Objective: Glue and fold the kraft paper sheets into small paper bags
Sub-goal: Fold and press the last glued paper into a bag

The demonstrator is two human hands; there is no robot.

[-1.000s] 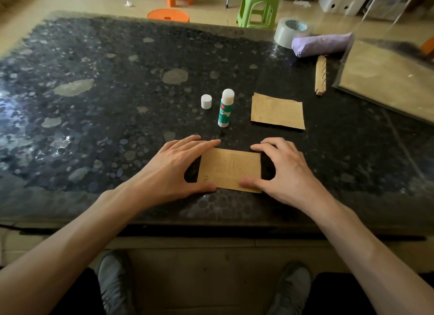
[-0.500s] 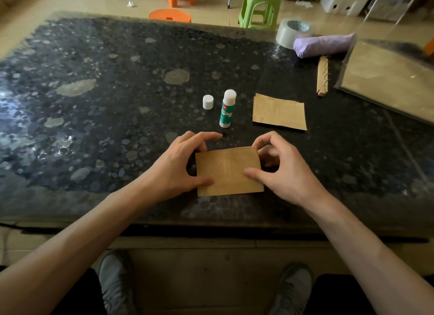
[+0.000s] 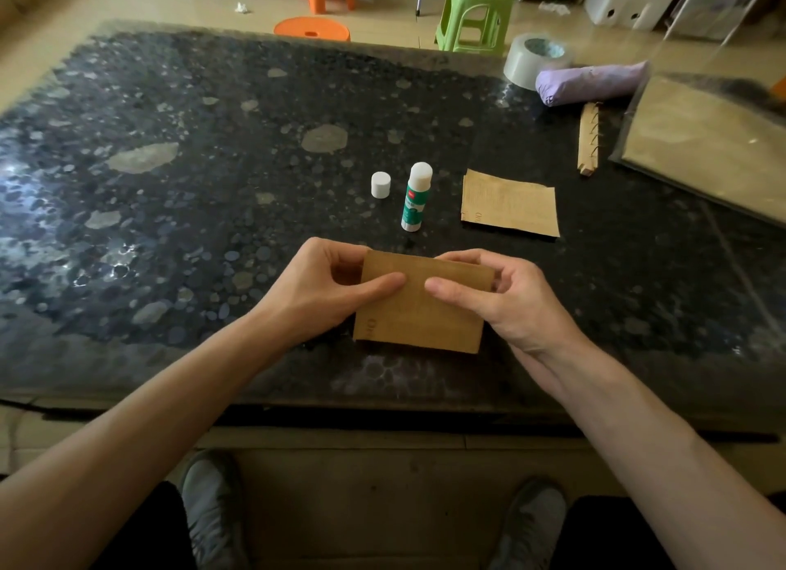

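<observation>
The left hand [image 3: 314, 288] and right hand [image 3: 510, 297] each pinch the folded sheet [image 3: 419, 318], thumbs in front, fingers [image 3: 463, 258] curled behind, probably to press its seam; its lower edge seems to touch the bench [image 3: 212, 186]. Uncapped glue [image 3: 414, 199] stands just beyond the fingers, within reach.

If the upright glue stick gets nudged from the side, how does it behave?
Likely tips: the glue stick stands tall and narrow on a small base. Once down it would probably roll, being cylindrical, on the glossy table. Its cap sits apart, so the exposed glue could smear.
</observation>
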